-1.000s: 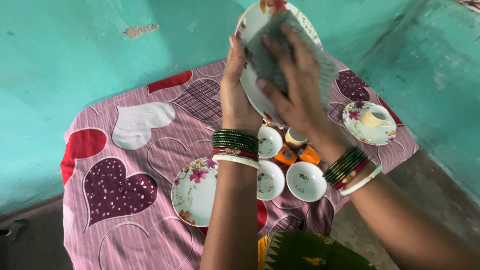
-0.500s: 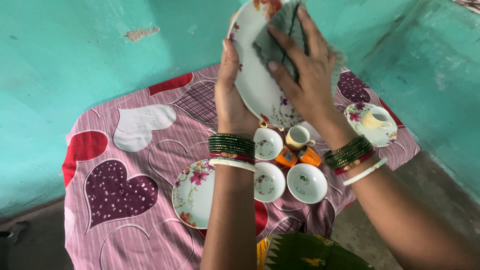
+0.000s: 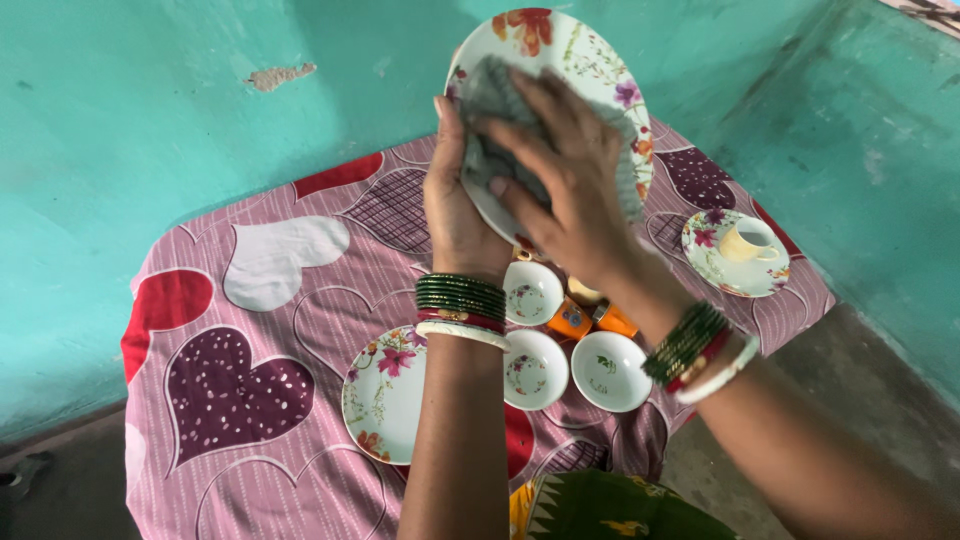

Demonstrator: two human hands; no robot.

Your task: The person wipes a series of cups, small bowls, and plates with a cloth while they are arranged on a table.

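My left hand (image 3: pixel 455 215) grips the left rim of a large white plate with a flower pattern (image 3: pixel 590 60), held up and tilted toward me above the table. My right hand (image 3: pixel 560 180) presses a grey cloth (image 3: pixel 485 100) flat against the plate's face. Both wrists carry green, red and white bangles. Part of the plate is hidden behind my hands.
Below stands a table under a pink cloth with heart shapes (image 3: pixel 240 330). On it are a flowered plate (image 3: pixel 385 390), three small white bowls (image 3: pixel 610 370), two orange pieces (image 3: pixel 570 320), and a yellow cup on a saucer (image 3: pixel 745 245). Turquoise walls close in behind and right.
My right hand has slid the cloth from the plate's upper right toward its left side. The plate stays raised in my left hand.
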